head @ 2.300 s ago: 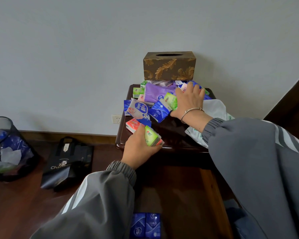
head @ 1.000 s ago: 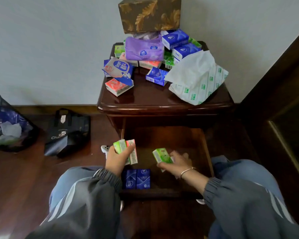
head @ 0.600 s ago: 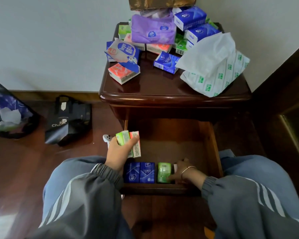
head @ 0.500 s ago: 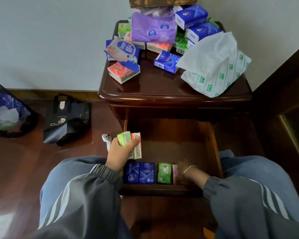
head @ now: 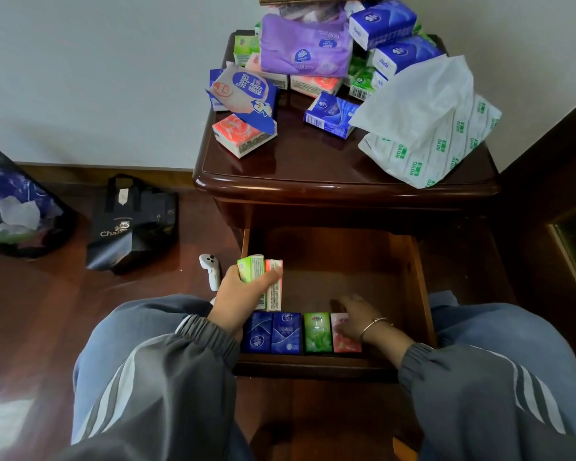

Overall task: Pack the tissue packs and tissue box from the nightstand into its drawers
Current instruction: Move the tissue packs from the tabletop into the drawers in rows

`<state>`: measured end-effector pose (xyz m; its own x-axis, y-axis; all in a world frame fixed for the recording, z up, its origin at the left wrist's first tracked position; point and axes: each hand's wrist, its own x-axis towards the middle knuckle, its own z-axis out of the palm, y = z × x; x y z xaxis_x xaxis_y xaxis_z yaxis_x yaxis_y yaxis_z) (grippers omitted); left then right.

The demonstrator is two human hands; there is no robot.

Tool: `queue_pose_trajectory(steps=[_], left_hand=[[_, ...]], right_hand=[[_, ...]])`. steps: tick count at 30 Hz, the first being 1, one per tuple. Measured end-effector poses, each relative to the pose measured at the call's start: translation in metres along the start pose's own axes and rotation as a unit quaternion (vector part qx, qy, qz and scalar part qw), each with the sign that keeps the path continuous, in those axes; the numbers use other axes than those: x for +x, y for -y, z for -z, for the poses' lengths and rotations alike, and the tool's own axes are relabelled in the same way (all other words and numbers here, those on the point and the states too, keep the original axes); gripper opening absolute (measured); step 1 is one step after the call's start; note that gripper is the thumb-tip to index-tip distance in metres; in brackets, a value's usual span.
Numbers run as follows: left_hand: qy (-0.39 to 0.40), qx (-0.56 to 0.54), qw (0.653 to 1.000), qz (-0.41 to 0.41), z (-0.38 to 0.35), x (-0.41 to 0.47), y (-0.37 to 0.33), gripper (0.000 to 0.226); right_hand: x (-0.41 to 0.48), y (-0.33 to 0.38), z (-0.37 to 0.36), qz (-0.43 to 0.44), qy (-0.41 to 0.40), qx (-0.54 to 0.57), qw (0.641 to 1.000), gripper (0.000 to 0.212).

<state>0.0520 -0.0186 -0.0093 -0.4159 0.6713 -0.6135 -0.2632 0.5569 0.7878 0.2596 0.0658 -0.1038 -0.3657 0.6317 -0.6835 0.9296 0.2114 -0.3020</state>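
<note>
Along the drawer (head: 346, 261) front, blue, green, pink packs (head: 285, 332) by spread right hand (head: 356, 316); left hand (head: 236, 301) round green-pink pair (head: 251, 268).

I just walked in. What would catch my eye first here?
A bright heap of tissue packs crowds the back of the dark nightstand. Below, in the open drawer, a neat row of packs lines the front: two blue, one green, one pink. The left hand grips two more packs, and the right hand rests at the pink end.
</note>
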Motion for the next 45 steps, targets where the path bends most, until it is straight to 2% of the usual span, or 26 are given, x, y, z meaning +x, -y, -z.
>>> queue_pose_trajectory(steps=[2,5,7,11,15,16,18,20,22,24,26,29,32,34,36,37,39,41,43,45], left_hand=[[0.003,0.000,1.000,-0.001,-0.001,0.000,0.000,0.048],[0.004,0.016,1.000,-0.005,-0.002,0.000,0.001,0.048],[0.009,0.016,1.000,-0.006,-0.002,0.001,0.002,0.046],[0.020,0.016,1.000,-0.009,-0.004,0.000,0.005,0.042],[0.040,0.021,0.999,-0.008,-0.007,0.000,0.006,0.041],[0.047,0.021,0.999,-0.006,-0.007,-0.001,0.006,0.043],[0.062,0.015,0.998,-0.004,-0.008,-0.003,0.006,0.049],[0.073,0.003,0.997,-0.001,-0.010,-0.005,0.006,0.051],[0.098,-0.014,0.995,-0.007,-0.013,-0.009,0.006,0.047],[0.131,-0.028,0.991,-0.013,-0.017,-0.013,0.006,0.046],[0.165,-0.042,0.985,-0.005,-0.021,-0.017,0.008,0.053],[0.233,-0.066,0.970,0.018,-0.027,-0.022,0.013,0.060],[0.275,-0.079,0.958,0.018,-0.036,-0.027,0.013,0.063],[0.261,-0.086,0.961,0.032,-0.040,-0.027,0.014,0.067],[0.209,-0.080,0.973,0.060,-0.045,-0.025,0.017,0.068],[0.166,-0.047,0.983,0.063,-0.047,-0.022,0.019,0.068],[0.052,0.089,0.994,0.039,-0.054,-0.013,0.026,0.065],[-0.017,0.236,0.971,0.028,-0.066,-0.004,0.033,0.063],[-0.030,0.355,0.934,0.014,-0.078,0.004,0.041,0.070],[-0.019,0.430,0.902,-0.032,-0.090,0.010,0.053,0.075]], right_hand=[[-0.004,0.005,-0.004,0.038,0.019,0.007,0.999,0.056],[-0.007,0.010,-0.015,0.069,0.041,-0.084,0.993,0.052],[-0.008,0.010,-0.017,0.074,0.059,-0.107,0.990,0.056],[-0.011,0.004,-0.012,0.083,0.087,-0.063,0.991,0.066],[-0.014,0.004,-0.007,0.043,0.121,0.035,0.991,0.065],[-0.016,0.007,-0.004,0.035,0.112,0.060,0.991,0.061],[-0.022,0.016,0.007,0.027,0.038,0.119,0.992,0.054],[-0.036,0.029,0.026,0.032,-0.031,0.250,0.967,0.044],[-0.056,0.044,0.044,0.077,-0.010,0.409,0.909,0.028],[-0.076,0.056,0.055,0.128,0.048,0.467,0.874,0.026],[-0.090,0.062,0.057,0.149,0.056,0.467,0.870,0.035],[-0.096,0.061,0.053,0.136,0.007,0.445,0.885,0.047],[-0.096,0.056,0.051,0.128,-0.050,0.415,0.900,0.048],[-0.093,0.050,0.051,0.120,-0.057,0.412,0.902,0.041],[-0.088,0.039,0.054,0.095,-0.056,0.418,0.902,0.035],[-0.084,0.031,0.056,0.078,-0.061,0.421,0.902,0.032],[-0.075,0.015,0.059,0.033,-0.068,0.421,0.904,0.029],[-0.064,0.001,0.055,-0.016,-0.057,0.419,0.906,0.025],[-0.053,-0.008,0.046,-0.059,-0.042,0.407,0.911,0.024],[-0.046,-0.013,0.036,-0.096,-0.023,0.400,0.911,0.025]])
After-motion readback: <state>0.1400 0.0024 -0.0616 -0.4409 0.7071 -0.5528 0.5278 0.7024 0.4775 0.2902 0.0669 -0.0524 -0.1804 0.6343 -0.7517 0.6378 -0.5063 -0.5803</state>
